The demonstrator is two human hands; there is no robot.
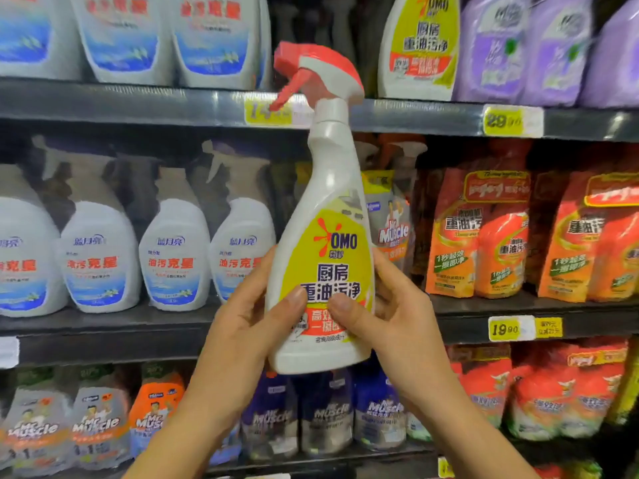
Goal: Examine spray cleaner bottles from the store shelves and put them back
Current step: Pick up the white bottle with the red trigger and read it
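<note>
White plastic spray bottle (320, 236), red trigger head, yellow label, held upright before dark store shelves (138, 105). Left hand (249, 326) and right hand (390, 319) grip its lower body, thumbs on label.

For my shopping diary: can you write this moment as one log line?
step: examining; OMO spray bottle: upright, label toward camera; left hand: holds lower left side; right hand: holds lower right side; returned: not yet
</note>
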